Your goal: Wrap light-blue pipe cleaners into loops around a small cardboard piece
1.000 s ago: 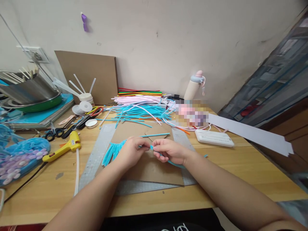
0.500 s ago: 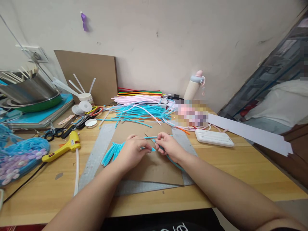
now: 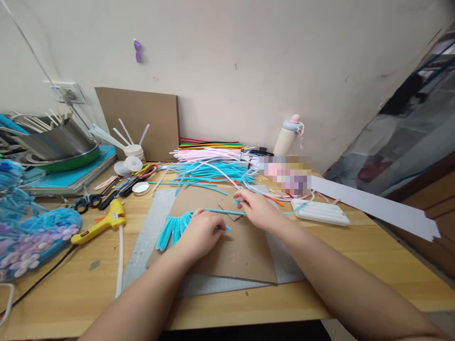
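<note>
Light-blue pipe cleaners bent into a row of loops lie on a cardboard sheet. My left hand is closed over the right end of this row, and a blue tip pokes out past its fingers. From behind that hand a straight blue pipe cleaner runs right, passing under my right hand. The right fingers are pinched together above the cardboard, with a short bit of blue pipe cleaner showing at their tips. My palms hide the rest of what is held.
Piled blue pipe cleaners lie behind the cardboard, with pink ones farther back. A yellow glue gun, black-handled scissors and a flower-trimmed blue piece are on the left. At right are a white power bank and a bottle.
My right hand has moved up and away from the left, its pinch now higher over the cardboard. The left hand stays by the loops. The whole view has shifted slightly.
</note>
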Available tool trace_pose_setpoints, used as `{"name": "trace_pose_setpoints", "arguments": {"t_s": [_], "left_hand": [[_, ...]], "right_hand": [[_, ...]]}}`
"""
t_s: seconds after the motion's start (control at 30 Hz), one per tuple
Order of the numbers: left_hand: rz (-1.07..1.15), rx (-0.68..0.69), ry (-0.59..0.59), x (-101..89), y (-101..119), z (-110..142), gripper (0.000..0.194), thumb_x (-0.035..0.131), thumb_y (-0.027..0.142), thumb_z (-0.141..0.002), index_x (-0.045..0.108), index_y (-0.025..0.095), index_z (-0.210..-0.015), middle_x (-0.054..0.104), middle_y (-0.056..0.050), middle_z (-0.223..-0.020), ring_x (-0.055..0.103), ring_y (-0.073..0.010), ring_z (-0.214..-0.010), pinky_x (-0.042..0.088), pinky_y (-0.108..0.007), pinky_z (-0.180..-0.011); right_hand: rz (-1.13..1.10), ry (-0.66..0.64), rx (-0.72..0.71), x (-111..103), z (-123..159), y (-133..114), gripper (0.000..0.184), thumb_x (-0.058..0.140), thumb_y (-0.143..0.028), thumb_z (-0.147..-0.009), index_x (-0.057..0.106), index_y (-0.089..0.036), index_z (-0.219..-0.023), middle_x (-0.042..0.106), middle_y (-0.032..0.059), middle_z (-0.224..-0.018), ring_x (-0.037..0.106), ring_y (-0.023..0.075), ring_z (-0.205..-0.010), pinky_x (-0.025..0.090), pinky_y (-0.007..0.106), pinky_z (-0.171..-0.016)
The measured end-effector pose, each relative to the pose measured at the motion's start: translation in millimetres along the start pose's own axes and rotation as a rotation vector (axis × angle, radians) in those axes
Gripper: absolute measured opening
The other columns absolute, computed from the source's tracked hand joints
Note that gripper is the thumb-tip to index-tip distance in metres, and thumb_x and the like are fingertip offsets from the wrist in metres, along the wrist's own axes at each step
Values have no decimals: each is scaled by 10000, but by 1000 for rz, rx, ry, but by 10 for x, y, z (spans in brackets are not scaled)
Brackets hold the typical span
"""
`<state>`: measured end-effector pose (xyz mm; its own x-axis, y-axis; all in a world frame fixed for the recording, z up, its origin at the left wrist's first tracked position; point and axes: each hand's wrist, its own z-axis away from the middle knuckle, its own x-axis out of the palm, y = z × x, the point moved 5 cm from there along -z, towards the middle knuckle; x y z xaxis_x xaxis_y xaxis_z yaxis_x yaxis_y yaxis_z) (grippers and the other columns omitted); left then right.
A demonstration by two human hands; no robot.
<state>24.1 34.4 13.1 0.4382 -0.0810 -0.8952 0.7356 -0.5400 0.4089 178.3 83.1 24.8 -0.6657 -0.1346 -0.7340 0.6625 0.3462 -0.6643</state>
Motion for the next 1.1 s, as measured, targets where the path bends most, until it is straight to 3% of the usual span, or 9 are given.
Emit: {"name": "trace_pose_setpoints", "arguments": {"t_s": [0.13,0.3,0.4,0.5,0.6,0.77,0.97,1.03,1.1], "left_hand": [[0,-16,-29,60,-31,15,100,559,145,-739,634,210,-737,678,-1,-792,582,-183,-805,327,-356,-857],[2,-21,-29,89,-46,23,89,576,141,-731,637,206,-737,677,-2,-762,580,-195,-809,345,-354,-839],[0,-19,-31,83,-25,30,101,570,127,-728,634,205,-734,679,-3,-763,581,-191,-799,347,-355,-836],[9,-26,-40,80,-6,40,115,571,110,-714,634,204,-734,679,-1,-759,584,-181,-786,348,-349,-836],[30,-41,-35,74,-10,45,117,570,113,-716,634,210,-729,678,8,-757,584,-176,-792,345,-345,-835],[66,-71,-48,82,-42,42,119,572,106,-706,631,208,-727,680,5,-763,584,-173,-781,346,-344,-825],[93,-91,-51,118,-77,43,105,583,118,-700,634,206,-726,679,-6,-757,583,-177,-783,349,-340,-814],[96,-96,-53,116,-79,46,101,580,123,-705,635,204,-729,679,-7,-760,580,-178,-787,350,-337,-813],[103,-104,-61,110,-79,51,100,578,122,-706,636,201,-727,679,-4,-761,576,-172,-779,350,-331,-810]], "right_hand": [[25,1,-67,150,-406,-170,231,396,-69,-788,541,-198,-913,653,16,-794,592,136,-738,412,244,-673],[62,-35,-145,423,-1244,-343,186,505,-158,-788,587,-201,-948,651,1,-880,586,120,-777,418,228,-711],[143,50,-98,471,-1619,-299,208,445,-194,-836,585,-175,-989,628,49,-960,563,155,-879,405,269,-788],[265,180,-13,431,-1790,-140,263,457,-201,-827,540,-129,-1065,547,141,-1107,475,239,-1044,348,363,-886],[373,237,-4,409,-1883,-5,381,497,-251,-817,473,-141,-1181,453,165,-1244,364,287,-1157,273,419,-945],[499,151,-89,445,-2187,88,412,387,-186,-873,415,-241,-1280,362,65,-1391,288,230,-1243,192,407,-997],[572,76,-43,482,-2533,208,442,487,-196,-836,434,-230,-1273,401,114,-1352,289,276,-1250,160,494,-999],[575,59,-20,501,-2601,243,356,514,-219,-837,507,-203,-1192,448,122,-1295,320,285,-1231,188,511,-998],[560,35,10,498,-2676,275,302,518,-265,-852,531,-170,-1138,481,110,-1239,405,267,-1169,287,502,-969]]}}
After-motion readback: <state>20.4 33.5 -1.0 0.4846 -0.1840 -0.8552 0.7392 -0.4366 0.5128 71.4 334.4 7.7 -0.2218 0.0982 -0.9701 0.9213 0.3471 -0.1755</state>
